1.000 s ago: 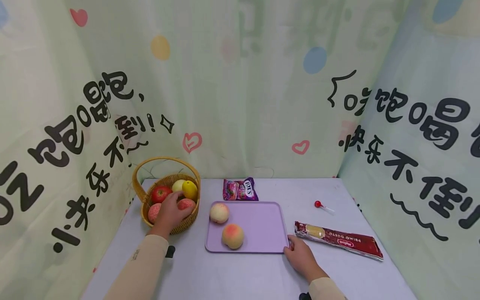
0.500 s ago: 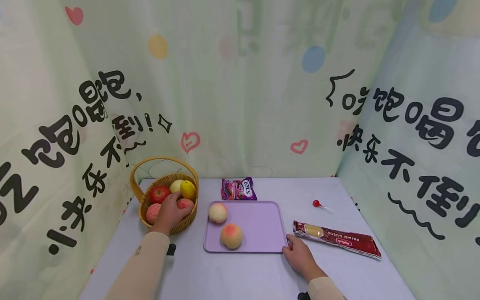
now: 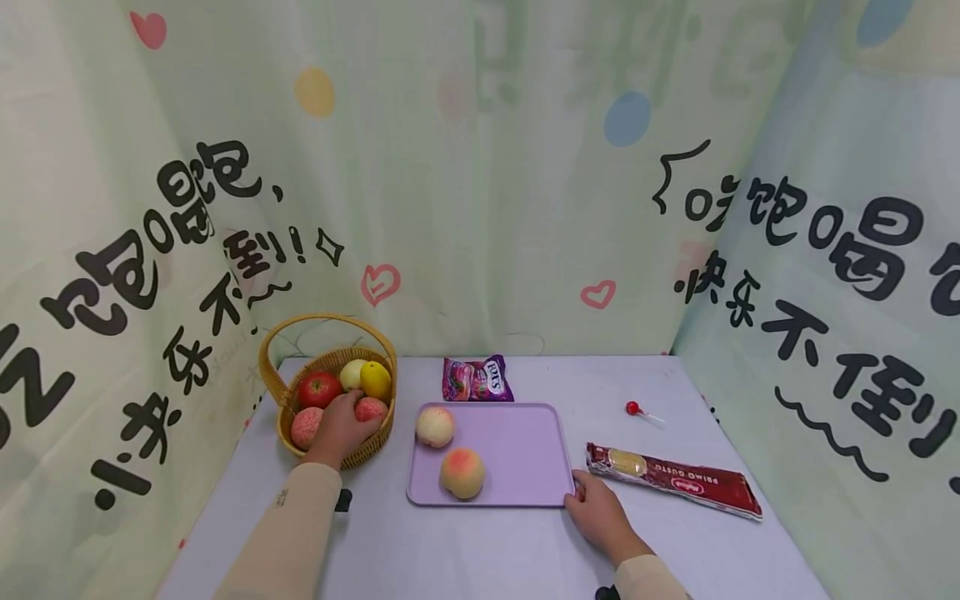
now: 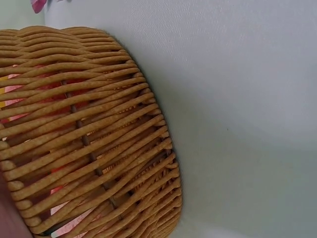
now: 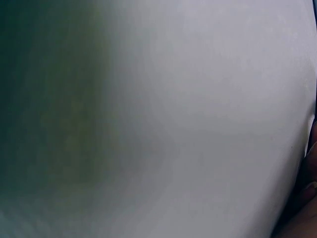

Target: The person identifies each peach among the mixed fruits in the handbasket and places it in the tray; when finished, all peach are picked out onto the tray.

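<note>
At the left, a wicker basket holds several fruits. My left hand reaches over its near rim, the fingers curled round a pinkish-red fruit inside; the fingertips are partly hidden. Close by in the basket are another pinkish-red fruit, a red apple and a yellow fruit. The left wrist view shows the woven side of the basket near the table. My right hand grips the near right corner of a purple tray, which carries two peaches.
Behind the tray lies a purple snack packet. To its right are a red lollipop and a long red spaghetti packet. Printed curtains enclose the table at the back and sides.
The head view has shifted slightly, moving everything a little leftward in it. My left hand has sunk a touch over the pinkish-red fruit; my right hand keeps its hold on the tray.
</note>
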`<state>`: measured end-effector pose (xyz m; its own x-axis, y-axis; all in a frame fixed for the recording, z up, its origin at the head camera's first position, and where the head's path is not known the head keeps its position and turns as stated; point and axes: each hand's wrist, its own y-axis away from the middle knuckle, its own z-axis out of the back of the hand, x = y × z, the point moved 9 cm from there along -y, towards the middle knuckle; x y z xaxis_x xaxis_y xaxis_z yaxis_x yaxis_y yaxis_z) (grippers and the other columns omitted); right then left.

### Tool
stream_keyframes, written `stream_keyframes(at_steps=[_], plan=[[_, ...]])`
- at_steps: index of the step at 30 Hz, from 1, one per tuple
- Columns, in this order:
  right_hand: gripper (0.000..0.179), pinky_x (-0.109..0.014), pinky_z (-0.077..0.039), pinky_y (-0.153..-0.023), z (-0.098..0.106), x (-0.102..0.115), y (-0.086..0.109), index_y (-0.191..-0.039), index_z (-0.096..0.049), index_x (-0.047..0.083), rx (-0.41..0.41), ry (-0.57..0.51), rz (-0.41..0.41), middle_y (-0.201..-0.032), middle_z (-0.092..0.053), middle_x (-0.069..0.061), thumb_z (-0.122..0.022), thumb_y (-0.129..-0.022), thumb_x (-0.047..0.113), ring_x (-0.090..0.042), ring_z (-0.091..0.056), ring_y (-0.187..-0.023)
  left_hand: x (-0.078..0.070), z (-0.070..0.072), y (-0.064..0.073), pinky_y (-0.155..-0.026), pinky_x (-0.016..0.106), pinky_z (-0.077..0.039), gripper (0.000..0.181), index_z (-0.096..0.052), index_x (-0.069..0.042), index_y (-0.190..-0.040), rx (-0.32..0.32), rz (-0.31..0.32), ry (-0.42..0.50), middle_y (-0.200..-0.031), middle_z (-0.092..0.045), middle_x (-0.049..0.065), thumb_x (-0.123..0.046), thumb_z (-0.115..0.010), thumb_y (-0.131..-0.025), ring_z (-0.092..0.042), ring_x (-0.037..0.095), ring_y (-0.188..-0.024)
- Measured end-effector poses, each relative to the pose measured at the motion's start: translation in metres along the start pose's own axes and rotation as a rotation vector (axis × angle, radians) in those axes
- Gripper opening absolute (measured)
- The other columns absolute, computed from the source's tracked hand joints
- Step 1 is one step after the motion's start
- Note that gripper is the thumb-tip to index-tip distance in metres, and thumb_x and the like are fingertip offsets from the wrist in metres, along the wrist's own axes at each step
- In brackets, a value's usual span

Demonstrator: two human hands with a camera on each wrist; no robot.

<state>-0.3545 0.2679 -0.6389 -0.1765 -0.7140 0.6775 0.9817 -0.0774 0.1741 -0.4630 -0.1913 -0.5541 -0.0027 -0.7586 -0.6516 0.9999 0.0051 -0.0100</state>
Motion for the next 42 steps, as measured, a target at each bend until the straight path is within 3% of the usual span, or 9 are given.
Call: stream_keyframes(at_steps=[17, 42], plan=[[0.059, -0.032, -0.041, -0.065, 0.0008, -0.0013, 0.0009, -0.145, -0.05, -0.009, -0.003, -0.012, -0.021, -0.082, -0.053, -0.005, -0.065, -0.094, 0.016, -0.018, -0.049, -0.075, 0.0028, 0.0002, -0.0055, -0.111, 0.059, -0.044, 0.073, -0.048, 0.005, -0.146, 0.014, -0.007, -0.073, -0.14, -0.057, 0.026, -0.028, -0.078, -0.088, -0.054, 0.043, -0.129], [0.056, -0.031, -0.039, -0.062, 0.0007, 0.0, 0.0017, -0.142, -0.053, -0.008, -0.027, 0.007, 0.002, -0.08, -0.053, -0.004, -0.066, -0.092, 0.015, -0.017, -0.048, -0.072, 0.0017, -0.0066, -0.0094, -0.101, 0.053, -0.053, 0.044, -0.062, -0.002, -0.124, 0.017, -0.05, -0.108, -0.115, -0.069, 0.016, -0.027, -0.076, -0.091, -0.063, 0.033, -0.103]])
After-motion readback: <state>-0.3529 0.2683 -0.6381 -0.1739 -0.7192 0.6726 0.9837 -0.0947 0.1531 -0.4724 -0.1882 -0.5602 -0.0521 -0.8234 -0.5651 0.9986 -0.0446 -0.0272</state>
